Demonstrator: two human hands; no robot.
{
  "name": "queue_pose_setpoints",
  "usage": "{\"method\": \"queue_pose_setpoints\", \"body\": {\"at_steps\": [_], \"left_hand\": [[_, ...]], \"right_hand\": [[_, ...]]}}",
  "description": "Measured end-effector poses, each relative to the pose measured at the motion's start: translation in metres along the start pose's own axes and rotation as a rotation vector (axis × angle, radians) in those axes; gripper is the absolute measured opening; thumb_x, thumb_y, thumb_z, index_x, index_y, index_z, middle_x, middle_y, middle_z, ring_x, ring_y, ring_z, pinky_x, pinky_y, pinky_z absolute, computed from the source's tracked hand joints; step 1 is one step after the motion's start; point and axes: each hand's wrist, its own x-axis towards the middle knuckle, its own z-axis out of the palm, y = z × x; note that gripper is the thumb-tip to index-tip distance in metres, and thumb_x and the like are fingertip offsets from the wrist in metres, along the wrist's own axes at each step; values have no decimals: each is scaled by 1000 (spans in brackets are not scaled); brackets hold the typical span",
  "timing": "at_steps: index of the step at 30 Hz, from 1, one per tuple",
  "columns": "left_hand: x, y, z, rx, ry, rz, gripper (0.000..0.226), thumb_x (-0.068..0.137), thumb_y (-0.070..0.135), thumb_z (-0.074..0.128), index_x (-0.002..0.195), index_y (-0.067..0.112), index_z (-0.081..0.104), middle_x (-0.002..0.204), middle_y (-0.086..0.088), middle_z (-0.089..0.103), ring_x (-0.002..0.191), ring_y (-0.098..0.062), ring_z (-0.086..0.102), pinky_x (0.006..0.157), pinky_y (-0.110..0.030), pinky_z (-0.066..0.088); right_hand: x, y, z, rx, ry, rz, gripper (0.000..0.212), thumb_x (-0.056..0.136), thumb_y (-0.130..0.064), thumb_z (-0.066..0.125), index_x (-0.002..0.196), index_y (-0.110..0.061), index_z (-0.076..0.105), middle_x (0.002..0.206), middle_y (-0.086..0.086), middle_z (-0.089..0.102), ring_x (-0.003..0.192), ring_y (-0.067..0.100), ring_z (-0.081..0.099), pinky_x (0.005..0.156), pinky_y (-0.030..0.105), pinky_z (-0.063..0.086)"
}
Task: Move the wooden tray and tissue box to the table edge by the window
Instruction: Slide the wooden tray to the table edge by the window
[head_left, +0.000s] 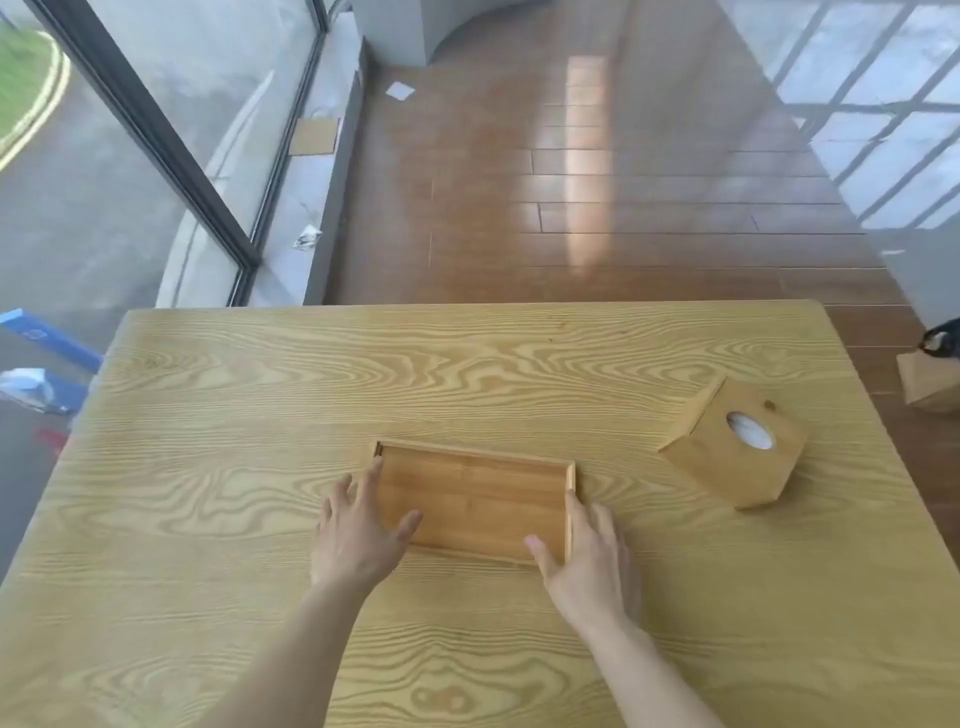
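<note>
A shallow rectangular wooden tray (483, 493) lies flat near the middle of the light wooden table (260, 415). My left hand (358, 530) rests at the tray's left end, fingers spread along the rim and thumb over the tray floor. My right hand (587, 561) is at the tray's right end, fingers along the outside of the rim and thumb at the near corner. Neither hand has closed around the tray. A wooden tissue box (737, 447) with a round opening showing white tissue stands to the right, turned at an angle.
The big window (130, 156) runs along the left, beyond the table's left edge. Blue and white items (36, 364) sit past that edge. A cardboard box (930, 379) stands on the floor at the right. Brown plank floor lies beyond the table's far edge.
</note>
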Motion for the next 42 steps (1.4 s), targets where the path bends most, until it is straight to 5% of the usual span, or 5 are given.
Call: {"method": "queue_pose_setpoints", "body": {"at_steps": [6, 14, 25, 35, 42], "left_hand": [[6, 9, 11, -75, 58, -123, 81, 83, 44, 74, 149, 36, 28, 133, -8, 55, 128, -31, 50, 87, -44, 49], [-13, -3, 5, -212, 191, -226, 89, 77, 30, 82, 150, 31, 30, 137, -5, 56, 127, -31, 54, 95, -45, 48], [-26, -109, -48, -311, 322, -320, 79, 74, 32, 84, 142, 42, 44, 114, -3, 53, 111, -26, 55, 85, -35, 44], [-35, -229, -82, -449, 464, -621, 61, 79, 41, 79, 136, 38, 56, 111, -2, 50, 109, -27, 57, 92, -39, 47], [-36, -265, -87, -507, 518, -747, 54, 81, 43, 77, 132, 40, 58, 105, -1, 54, 91, -25, 63, 79, -38, 50]], "right_hand": [[14, -4, 6, 129, 61, 41, 79, 93, -43, 74, 161, -29, 35, 141, 5, 62, 126, 30, 63, 99, 41, 52], [22, -16, 5, 18, 79, -98, 103, 89, -44, 78, 167, -24, 14, 146, 7, 54, 123, 27, 64, 95, 35, 56], [2, -146, 24, -204, -15, -360, 87, 93, -46, 74, 162, -22, 29, 128, 1, 52, 105, 18, 60, 80, 25, 52], [-13, -316, 94, -370, -72, -675, 68, 95, -50, 66, 154, -24, 43, 135, 5, 48, 120, 23, 52, 91, 35, 55], [-7, -421, 142, -548, -33, -922, 60, 95, -54, 63, 144, -20, 53, 142, 14, 50, 126, 32, 50, 106, 44, 45]]}}
